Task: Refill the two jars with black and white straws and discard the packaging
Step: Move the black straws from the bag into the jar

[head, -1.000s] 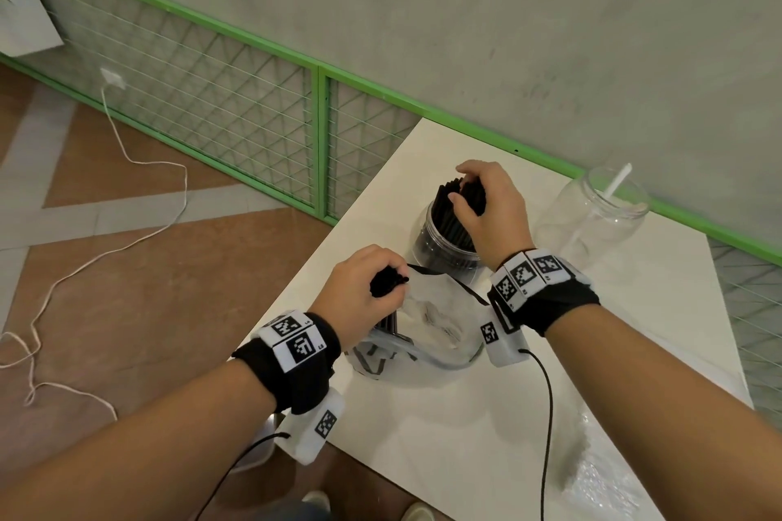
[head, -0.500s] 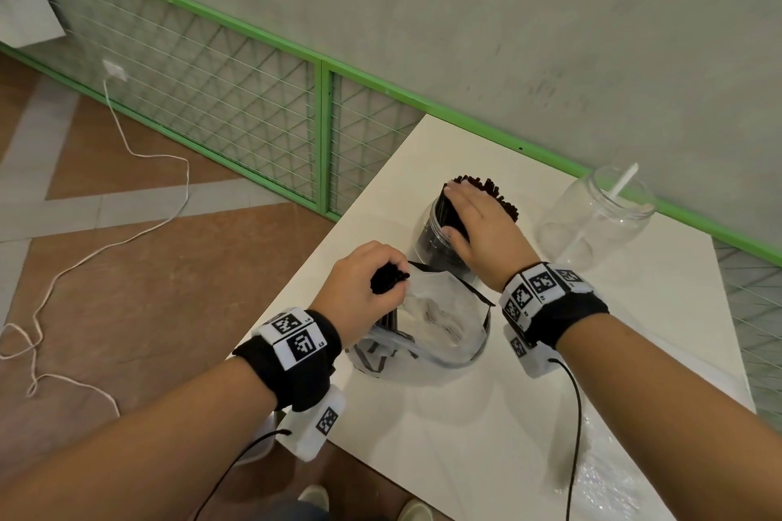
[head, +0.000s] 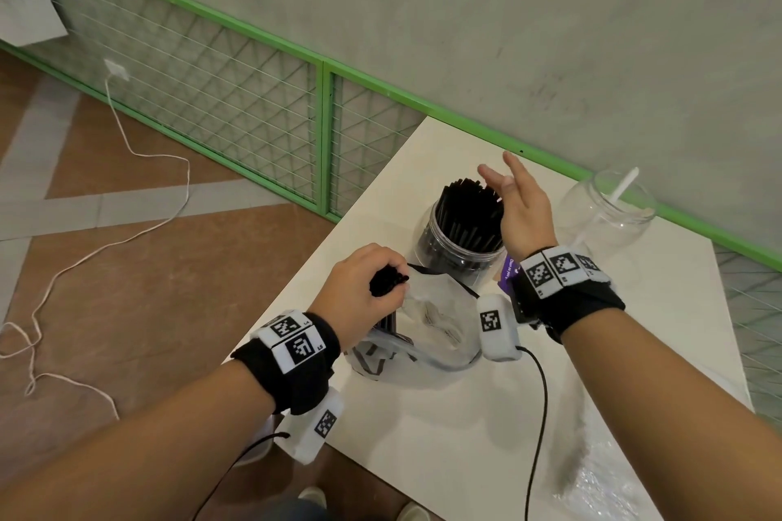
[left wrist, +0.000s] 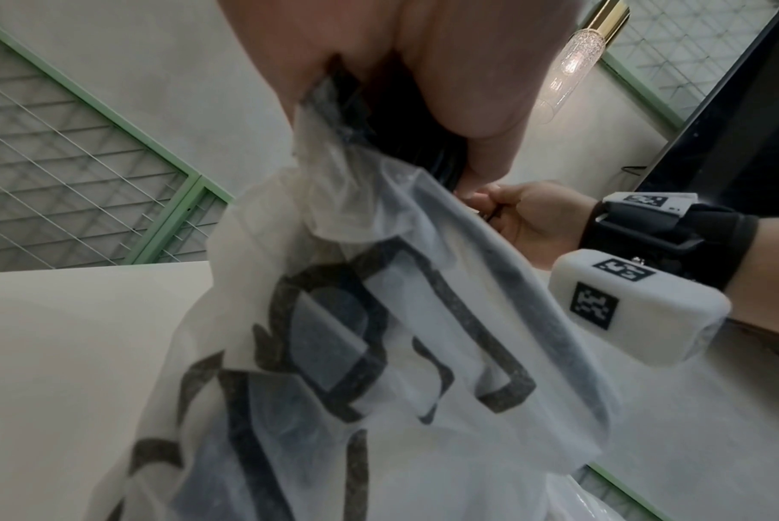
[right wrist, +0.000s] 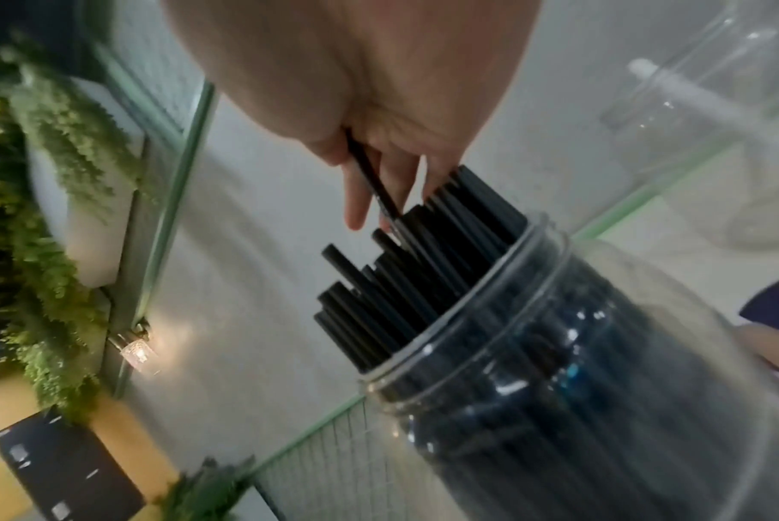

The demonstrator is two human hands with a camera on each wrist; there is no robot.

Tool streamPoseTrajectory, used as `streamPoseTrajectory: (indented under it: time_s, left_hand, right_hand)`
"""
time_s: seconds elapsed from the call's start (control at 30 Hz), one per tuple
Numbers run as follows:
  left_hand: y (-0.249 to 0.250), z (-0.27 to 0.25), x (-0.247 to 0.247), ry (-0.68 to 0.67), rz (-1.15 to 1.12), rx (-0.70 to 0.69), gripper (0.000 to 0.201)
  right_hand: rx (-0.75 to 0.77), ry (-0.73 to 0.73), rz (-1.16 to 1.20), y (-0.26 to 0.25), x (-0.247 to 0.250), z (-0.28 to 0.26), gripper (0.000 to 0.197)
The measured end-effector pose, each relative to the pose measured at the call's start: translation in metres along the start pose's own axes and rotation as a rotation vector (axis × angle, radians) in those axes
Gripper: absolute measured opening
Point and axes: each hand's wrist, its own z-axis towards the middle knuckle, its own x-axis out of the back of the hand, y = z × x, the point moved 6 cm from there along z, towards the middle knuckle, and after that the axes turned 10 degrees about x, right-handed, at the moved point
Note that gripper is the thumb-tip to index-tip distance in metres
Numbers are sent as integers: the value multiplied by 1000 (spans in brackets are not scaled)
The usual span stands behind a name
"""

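A clear jar [head: 459, 243] packed with black straws [head: 465, 207] stands mid-table. My right hand [head: 505, 186] hovers at the straw tops with straight, spread fingers; in the right wrist view its fingertips [right wrist: 356, 208] touch the black straws [right wrist: 405, 282]. Nearer the front edge my left hand [head: 381, 288] grips the bunched mouth of a translucent printed bag [head: 440, 321] together with a bundle of black straws. The left wrist view shows the bag [left wrist: 379, 352] hanging from that fist. To the right a second clear jar [head: 605, 216] holds one white straw [head: 624, 184].
A purple label [head: 508, 273] lies behind my right wrist. Crinkled clear plastic wrap [head: 605, 486] sits at the table's [head: 634, 351] near right corner. A green wire fence [head: 254, 97] runs along the wall. A white cable [head: 127, 190] trails on the floor left of the table.
My right hand has let go of the straws in the jar and lifted, its fingers now spread. The straws fan out in the jar. The left hand keeps its grip.
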Motion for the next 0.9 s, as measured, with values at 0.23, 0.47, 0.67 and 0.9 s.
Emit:
streamPoseTrajectory:
  time_s: [0.23, 0.47, 0.67, 0.9]
  left_hand:
    - [-1, -1, 1, 2, 0, 1, 27]
    - [0, -2, 2, 7, 2, 3, 27]
    - [3, -2, 2, 2, 2, -4, 25]
    - [0, -1, 1, 1, -11, 12, 26]
  right_hand:
    - [174, -337, -729, 11, -16, -25, 57]
    - [169, -487, -896, 13, -18, -19, 78]
    - [232, -583, -966, 10, -36, 1, 85]
    - [228, -319, -882, 7, -36, 14, 47]
